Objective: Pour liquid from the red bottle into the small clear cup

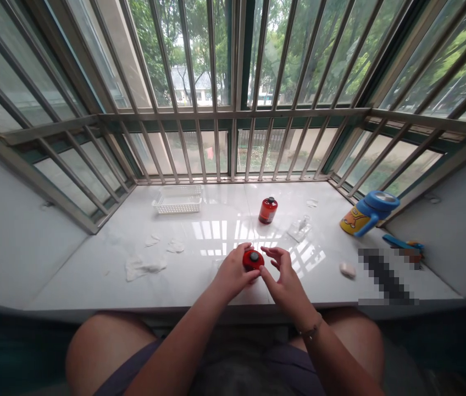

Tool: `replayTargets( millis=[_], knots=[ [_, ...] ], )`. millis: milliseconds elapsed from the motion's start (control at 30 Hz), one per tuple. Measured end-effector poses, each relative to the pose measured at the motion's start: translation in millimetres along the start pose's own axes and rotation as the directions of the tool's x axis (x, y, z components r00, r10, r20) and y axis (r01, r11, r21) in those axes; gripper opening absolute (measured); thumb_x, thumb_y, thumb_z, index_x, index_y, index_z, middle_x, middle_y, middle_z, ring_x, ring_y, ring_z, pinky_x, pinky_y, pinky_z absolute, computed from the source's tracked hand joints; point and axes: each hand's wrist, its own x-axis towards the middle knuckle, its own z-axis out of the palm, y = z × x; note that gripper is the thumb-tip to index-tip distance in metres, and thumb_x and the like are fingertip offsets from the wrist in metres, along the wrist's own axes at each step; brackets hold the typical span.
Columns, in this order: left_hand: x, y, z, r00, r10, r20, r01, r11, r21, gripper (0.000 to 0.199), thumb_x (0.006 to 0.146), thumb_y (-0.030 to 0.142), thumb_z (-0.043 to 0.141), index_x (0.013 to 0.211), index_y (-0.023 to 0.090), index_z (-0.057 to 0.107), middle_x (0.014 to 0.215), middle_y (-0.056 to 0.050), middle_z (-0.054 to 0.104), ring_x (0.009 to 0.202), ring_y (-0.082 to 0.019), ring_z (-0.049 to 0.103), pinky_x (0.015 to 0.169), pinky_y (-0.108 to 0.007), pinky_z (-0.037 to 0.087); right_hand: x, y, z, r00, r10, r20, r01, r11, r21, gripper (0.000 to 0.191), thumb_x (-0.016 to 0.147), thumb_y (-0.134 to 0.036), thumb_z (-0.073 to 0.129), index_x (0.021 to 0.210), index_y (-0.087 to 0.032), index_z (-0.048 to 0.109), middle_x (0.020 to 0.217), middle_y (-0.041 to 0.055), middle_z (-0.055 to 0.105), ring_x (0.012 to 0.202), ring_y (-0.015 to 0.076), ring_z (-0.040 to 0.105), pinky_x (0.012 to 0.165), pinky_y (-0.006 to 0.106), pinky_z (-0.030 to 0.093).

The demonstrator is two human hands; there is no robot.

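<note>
My left hand (233,272) grips a small red bottle with a black cap (253,259) just above the white marble sill (93,275). My right hand (282,275) is right beside it, fingers spread, fingertips touching or nearly touching the bottle's right side. A second red bottle with a black cap (267,210) stands upright farther back on the sill. A clear plastic piece (299,227) lies to its right.
A clear plastic basket (178,199) sits at the back left. Crumpled white tissues (144,266) lie on the left. A blue and yellow cup (368,212) lies tilted at the right, near a white lump (347,269) and blue tool (401,243). Window bars enclose the sill.
</note>
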Motion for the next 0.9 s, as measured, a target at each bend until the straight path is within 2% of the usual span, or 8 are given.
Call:
replayTargets(
  millis=[67, 200, 367, 533, 600, 700, 800, 900],
  knots=[
    [0, 0, -0.1, 1.000, -0.005, 0.005, 0.005, 1.000, 0.002, 0.075, 0.076, 0.014, 0.087, 0.144, 0.025, 0.057, 0.146, -0.011, 0.068, 0.137, -0.034, 0.065, 0.119, -0.051, 0.050, -1, 2, 2, 0.999, 0.004, 0.032, -0.005, 1.000, 0.014, 0.049, 0.101, -0.046, 0.063, 0.141, -0.028, 0.041, 0.139, 0.0139, 0.068, 0.134, 0.0302, 0.065, 0.115, 0.057, 0.053],
    [0, -2, 0.5, 1.000, 0.016, -0.004, -0.016, 1.000, 0.001, 0.075, 0.076, 0.016, 0.089, 0.144, 0.024, 0.058, 0.145, -0.012, 0.068, 0.137, -0.035, 0.064, 0.120, -0.052, 0.049, -3, 8, 4, 0.999, 0.036, -0.035, -0.037, 0.999, -0.018, 0.043, 0.100, -0.048, 0.065, 0.131, -0.026, 0.044, 0.114, 0.0097, 0.071, 0.109, 0.0280, 0.074, 0.105, 0.056, 0.059],
    [0, -8, 4.2, 1.000, 0.025, -0.018, -0.025, 1.000, 0.004, 0.076, 0.075, 0.014, 0.087, 0.144, 0.026, 0.058, 0.145, -0.012, 0.068, 0.136, -0.035, 0.064, 0.118, -0.053, 0.050, -6, 2, 9, 1.000, -0.013, -0.012, 0.013, 1.000, -0.019, 0.052, 0.100, -0.047, 0.065, 0.142, -0.027, 0.041, 0.144, 0.0151, 0.062, 0.137, 0.0320, 0.062, 0.115, 0.060, 0.052],
    [-2, -16, 11.4, 0.997, 0.064, -0.041, -0.062, 0.997, 0.046, 0.072, 0.079, 0.018, 0.087, 0.145, 0.026, 0.057, 0.145, -0.012, 0.067, 0.136, -0.035, 0.064, 0.119, -0.054, 0.050, -7, -2, 12, 0.999, 0.003, -0.045, -0.005, 0.998, -0.062, 0.053, 0.100, -0.048, 0.066, 0.142, -0.026, 0.043, 0.124, 0.0119, 0.067, 0.119, 0.0301, 0.069, 0.111, 0.060, 0.055],
    [-4, -18, 15.1, 0.995, 0.082, -0.048, -0.078, 0.994, 0.079, 0.074, 0.081, 0.018, 0.087, 0.147, 0.026, 0.055, 0.146, -0.013, 0.066, 0.138, -0.036, 0.062, 0.121, -0.056, 0.049, -6, 0, 13, 0.997, -0.013, -0.070, 0.006, 0.996, -0.092, 0.057, 0.098, -0.050, 0.068, 0.143, -0.026, 0.043, 0.130, 0.0134, 0.065, 0.125, 0.0316, 0.066, 0.113, 0.060, 0.053],
    [-9, -22, 15.8, 0.990, 0.144, -0.005, -0.142, 0.981, 0.134, 0.092, 0.078, 0.016, 0.090, 0.158, 0.025, 0.045, 0.156, -0.015, 0.059, 0.146, -0.038, 0.056, 0.127, -0.061, 0.042, -2, 6, 19, 0.999, -0.037, -0.008, 0.036, 0.995, -0.096, 0.067, 0.097, -0.049, 0.071, 0.151, -0.027, 0.038, 0.147, 0.0154, 0.059, 0.140, 0.0333, 0.059, 0.118, 0.060, 0.050],
    [-21, -29, -0.7, 0.976, 0.215, 0.044, -0.220, 0.962, 0.161, 0.111, 0.076, 0.026, 0.096, 0.167, 0.028, 0.032, 0.169, -0.017, 0.044, 0.156, -0.039, 0.046, 0.129, -0.061, 0.040, 3, 13, 23, 0.998, -0.040, 0.042, 0.044, 0.993, -0.105, 0.066, 0.099, -0.049, 0.068, 0.154, -0.028, 0.037, 0.148, 0.0139, 0.060, 0.139, 0.0325, 0.060, 0.118, 0.061, 0.050],
    [-38, -46, -41.2, 0.978, 0.197, -0.065, -0.178, 0.957, 0.229, 0.090, 0.091, 0.035, 0.085, 0.165, 0.029, 0.035, 0.168, -0.015, 0.046, 0.157, -0.036, 0.044, 0.130, -0.058, 0.040, 7, 20, 18, 0.998, -0.057, 0.014, 0.059, 0.984, -0.169, 0.060, 0.102, -0.050, 0.065, 0.152, -0.027, 0.042, 0.147, 0.0140, 0.060, 0.139, 0.0328, 0.059, 0.118, 0.062, 0.049]
  ],
)
